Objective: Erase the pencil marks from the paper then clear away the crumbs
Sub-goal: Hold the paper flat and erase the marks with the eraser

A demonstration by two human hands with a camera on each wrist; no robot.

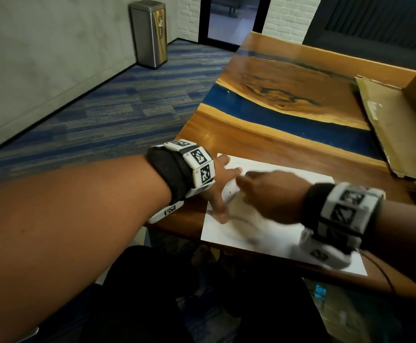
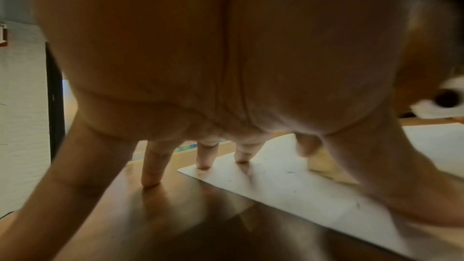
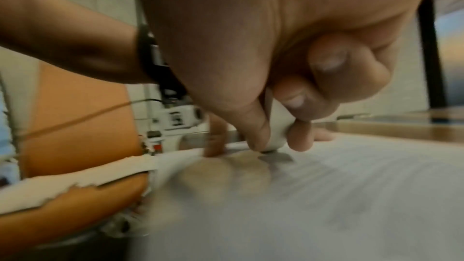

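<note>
Paper (image 1: 271,238): flat white rectangular sheet, smooth, lay at near edge of glossy wood surface (image 1: 263,134) with blue resin stripe. Faint grey pencil marks (image 1: 216,214) on paper's left part, kinda blurry. Right hand (image 1: 273,194) over paper's middle, thumb and curled fingers pinched small white eraser (image 3: 276,136), rounded tip down on paper. Left hand (image 1: 223,186) spread flat-ish, fingers (image 2: 203,154) straight, pressed paper's left edge. Brown cardboard (image 1: 385,125) lay beyond paper's far right corner.

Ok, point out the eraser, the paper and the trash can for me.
eraser (image 3: 276,136), right wrist view, white lower end between thumb and fingers.
paper (image 1: 226,231), head view, bare near-left corner.
trash can (image 1: 145,38), head view, steel front face.
</note>
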